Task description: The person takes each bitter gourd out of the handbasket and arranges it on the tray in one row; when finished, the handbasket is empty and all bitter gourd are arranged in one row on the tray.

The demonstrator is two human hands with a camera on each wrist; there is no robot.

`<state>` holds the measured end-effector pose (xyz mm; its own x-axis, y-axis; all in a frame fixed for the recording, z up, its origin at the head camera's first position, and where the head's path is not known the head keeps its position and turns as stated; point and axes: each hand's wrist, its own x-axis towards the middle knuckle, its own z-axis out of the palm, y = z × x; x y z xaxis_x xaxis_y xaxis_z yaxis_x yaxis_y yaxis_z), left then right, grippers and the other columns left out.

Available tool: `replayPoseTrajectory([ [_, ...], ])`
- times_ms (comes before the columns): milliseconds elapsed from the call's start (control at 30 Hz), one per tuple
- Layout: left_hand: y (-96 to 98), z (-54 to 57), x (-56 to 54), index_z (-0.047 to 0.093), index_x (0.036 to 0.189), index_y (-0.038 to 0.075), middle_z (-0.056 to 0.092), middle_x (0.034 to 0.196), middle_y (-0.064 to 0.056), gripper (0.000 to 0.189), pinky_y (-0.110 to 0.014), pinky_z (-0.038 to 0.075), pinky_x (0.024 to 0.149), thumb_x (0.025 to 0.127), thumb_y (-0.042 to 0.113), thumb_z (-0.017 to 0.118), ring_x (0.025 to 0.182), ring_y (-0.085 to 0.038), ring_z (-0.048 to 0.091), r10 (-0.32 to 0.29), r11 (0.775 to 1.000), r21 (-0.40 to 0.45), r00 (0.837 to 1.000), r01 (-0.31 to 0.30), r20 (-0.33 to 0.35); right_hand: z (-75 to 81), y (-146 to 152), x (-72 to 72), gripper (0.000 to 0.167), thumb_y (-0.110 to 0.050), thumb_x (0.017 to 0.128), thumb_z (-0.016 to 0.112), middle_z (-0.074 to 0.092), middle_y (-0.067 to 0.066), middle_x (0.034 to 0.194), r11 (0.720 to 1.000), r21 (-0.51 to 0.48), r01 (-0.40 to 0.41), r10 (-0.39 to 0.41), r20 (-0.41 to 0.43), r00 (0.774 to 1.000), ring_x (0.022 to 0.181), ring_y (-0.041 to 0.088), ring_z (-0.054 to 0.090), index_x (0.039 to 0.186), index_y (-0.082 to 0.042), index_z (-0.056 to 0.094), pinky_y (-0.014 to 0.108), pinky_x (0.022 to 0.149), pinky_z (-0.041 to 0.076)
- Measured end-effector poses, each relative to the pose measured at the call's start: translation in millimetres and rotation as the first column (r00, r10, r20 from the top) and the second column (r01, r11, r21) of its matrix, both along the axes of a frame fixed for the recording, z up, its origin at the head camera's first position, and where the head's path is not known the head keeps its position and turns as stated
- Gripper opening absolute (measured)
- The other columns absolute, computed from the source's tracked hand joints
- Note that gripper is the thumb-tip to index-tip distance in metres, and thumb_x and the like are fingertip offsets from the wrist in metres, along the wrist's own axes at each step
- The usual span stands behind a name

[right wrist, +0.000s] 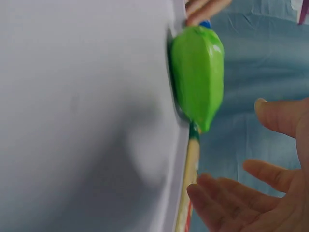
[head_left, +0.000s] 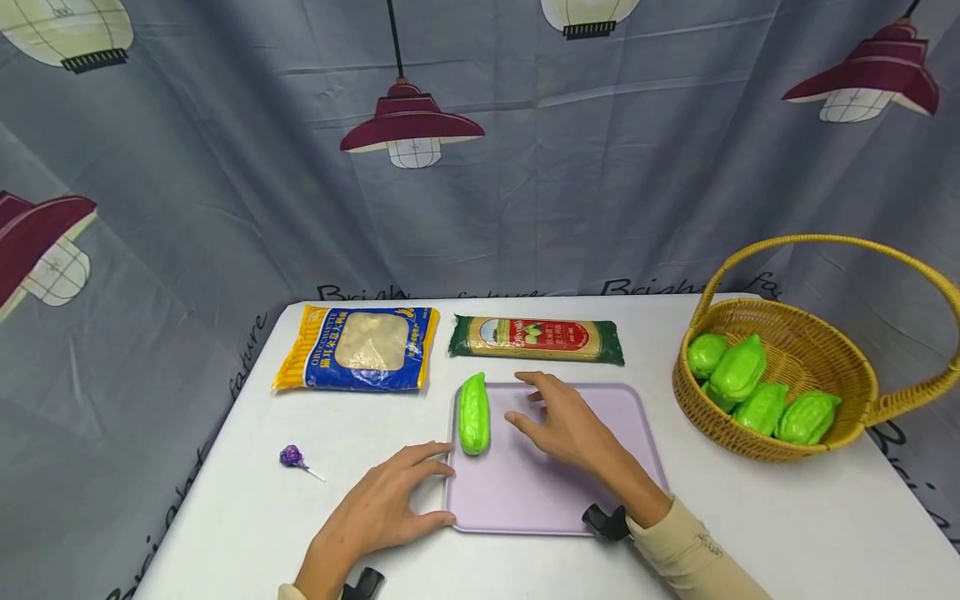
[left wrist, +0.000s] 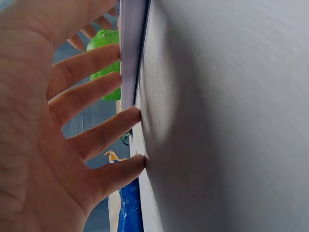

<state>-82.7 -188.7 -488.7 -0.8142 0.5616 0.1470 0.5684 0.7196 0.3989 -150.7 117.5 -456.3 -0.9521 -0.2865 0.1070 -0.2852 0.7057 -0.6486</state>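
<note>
A glossy bright green, ridged fruit [head_left: 474, 414] lies lengthwise near the left side of a pale purple tray [head_left: 540, 500]; its pointed end faces away from me. Against the tray's left edge, the fingertips of my left hand [head_left: 386, 500] touch the rim, with fingers spread and thumb near the front corner. In the left wrist view, some fingertips of the left hand [left wrist: 72, 125] meet the white tabletop. My right hand [head_left: 566, 421] hovers over the tray, right of the fruit, holding nothing. The right wrist view has the fruit [right wrist: 198, 75] apart from the right hand's loosely spread fingers [right wrist: 227, 193].
A wicker basket [head_left: 810, 325] with a tall handle holds several similar green fruits [head_left: 738, 367] at the right. Behind the tray lie a spaghetti pack [head_left: 536, 337] and a blue-and-yellow orecchiette bag [head_left: 360, 348]. A purple lollipop [head_left: 292, 456] lies at the left. A grey curtain [head_left: 525, 208] backs the table.
</note>
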Motion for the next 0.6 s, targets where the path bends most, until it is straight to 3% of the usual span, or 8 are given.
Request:
replayPoseTrajectory([
  [367, -1.6, -2.4, -0.5, 0.076, 0.126, 0.024, 0.061, 0.153, 0.007, 0.053, -0.041, 0.054, 0.114, 0.087, 0.058, 0.086, 0.143, -0.019, 0.058, -0.007, 1.000, 0.011, 0.999, 0.007, -0.039, 9.2, 45.6, 2.7, 0.059, -0.025, 0.098, 0.082, 0.064, 0.019, 0.145, 0.998, -0.011, 0.064, -0.064, -0.096, 0.993, 0.118, 0.036, 0.073, 0.149, -0.006, 0.058, 0.052, 0.093, 0.065],
  [600, -1.4, -1.6, -0.7, 0.076, 0.126, 0.024, 0.061, 0.154, 0.007, 0.051, -0.042, 0.053, 0.115, 0.088, 0.057, 0.085, 0.144, -0.019, 0.057, -0.004, 1.000, 0.014, 1.000, 0.004, -0.022, 15.7, 77.0, 8.0, 0.058, -0.024, 0.100, 0.079, 0.065, 0.021, 0.141, 0.993, -0.022, 0.118, -0.120, -0.158, 0.980, 0.118, 0.037, 0.072, 0.149, -0.004, 0.057, 0.053, 0.094, 0.065],
])
